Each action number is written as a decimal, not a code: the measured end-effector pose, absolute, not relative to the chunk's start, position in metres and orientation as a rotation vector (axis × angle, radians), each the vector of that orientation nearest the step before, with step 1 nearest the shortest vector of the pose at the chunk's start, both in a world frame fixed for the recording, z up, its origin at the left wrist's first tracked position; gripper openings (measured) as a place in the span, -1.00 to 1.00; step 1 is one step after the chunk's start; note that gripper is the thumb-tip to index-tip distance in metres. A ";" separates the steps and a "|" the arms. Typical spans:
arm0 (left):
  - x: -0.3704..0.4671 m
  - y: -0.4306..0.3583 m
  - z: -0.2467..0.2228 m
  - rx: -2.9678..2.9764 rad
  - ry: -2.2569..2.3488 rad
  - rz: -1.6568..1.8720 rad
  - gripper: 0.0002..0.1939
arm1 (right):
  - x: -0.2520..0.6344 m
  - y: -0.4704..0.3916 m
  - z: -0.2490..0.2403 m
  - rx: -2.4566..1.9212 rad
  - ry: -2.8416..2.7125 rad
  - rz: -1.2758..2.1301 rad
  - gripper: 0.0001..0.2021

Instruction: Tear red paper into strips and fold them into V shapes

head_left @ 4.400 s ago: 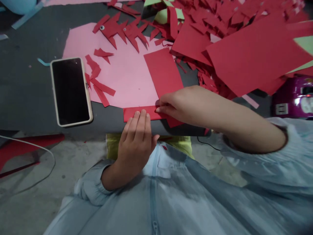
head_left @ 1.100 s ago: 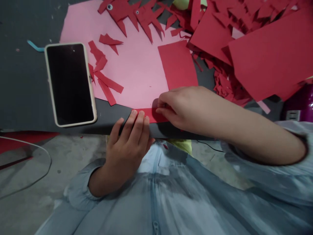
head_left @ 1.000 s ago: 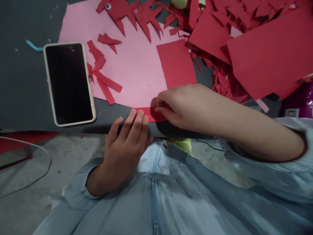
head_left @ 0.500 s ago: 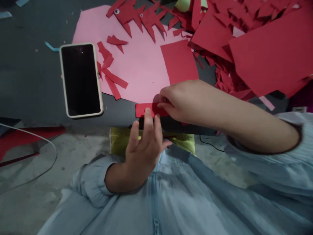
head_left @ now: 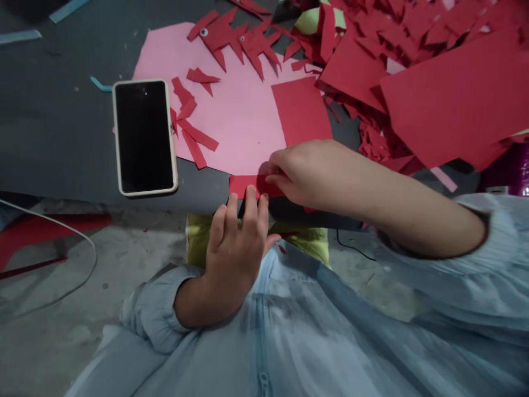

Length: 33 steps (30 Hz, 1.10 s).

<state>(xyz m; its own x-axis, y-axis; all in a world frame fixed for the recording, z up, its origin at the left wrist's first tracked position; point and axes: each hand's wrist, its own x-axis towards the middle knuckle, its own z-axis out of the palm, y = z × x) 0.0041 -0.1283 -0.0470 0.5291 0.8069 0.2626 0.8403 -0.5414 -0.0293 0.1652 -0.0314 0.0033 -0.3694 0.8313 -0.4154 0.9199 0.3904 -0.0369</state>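
Note:
A narrow red paper strip (head_left: 240, 184) lies at the table's near edge, just below a pink paper sheet (head_left: 243, 132). My left hand (head_left: 237, 242) rests its outstretched fingertips on the strip's near edge, thumb out to the side. Over the strip's right part, my right hand (head_left: 303, 168) is closed with thumb and forefinger pinched together; what is between them, if anything, is hidden. A red paper rectangle (head_left: 301, 107) lies on the pink sheet just beyond my right hand. Cut red paper pieces (head_left: 194, 135) lie on the sheet's left part.
A phone (head_left: 144, 138) lies left of the pink sheet. Red cut-paper shapes with googly eyes (head_left: 215, 34) sit at its far edge. Heaped red scraps and larger red sheets (head_left: 450, 94) cover the right side. A white cable (head_left: 88, 242) hangs at lower left.
My left hand's fingers have drawn closer together and shifted slightly left on the strip. My right hand stays pinched at the same spot. The view has shifted a little.

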 end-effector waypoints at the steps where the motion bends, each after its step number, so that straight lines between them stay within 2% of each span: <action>1: 0.003 -0.128 -0.048 -2.628 -1.418 -0.342 -0.49 | 0.165 -0.031 0.003 1.529 2.324 -0.381 -0.67; 5: -0.002 -0.123 -0.048 -2.708 -1.412 -0.403 -0.44 | 0.166 -0.031 0.005 1.519 2.337 -0.380 -0.68; 9: -0.010 -0.120 -0.041 -2.729 -1.335 -0.351 -0.53 | 0.167 -0.036 0.008 1.448 2.382 -0.338 -0.70; 12: -0.015 -0.121 -0.040 -2.749 -1.237 -0.453 -0.57 | 0.167 -0.043 0.012 1.406 2.417 -0.375 -0.72; 19: -0.018 -0.120 -0.050 -2.811 -1.215 -0.565 -0.55 | 0.171 -0.049 0.012 1.454 2.388 -0.409 -0.75; 33: -0.017 -0.119 -0.040 -2.823 -1.243 -0.387 -0.55 | 0.182 -0.051 0.012 1.592 2.229 -0.517 -0.79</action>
<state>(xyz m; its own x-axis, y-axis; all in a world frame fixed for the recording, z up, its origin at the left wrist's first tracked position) -0.0171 -0.1190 -0.0401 0.6493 0.7220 0.2390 0.7301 -0.6797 0.0700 0.1817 -0.0508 0.0121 -0.3057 0.8209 -0.4824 0.9494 0.3009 -0.0895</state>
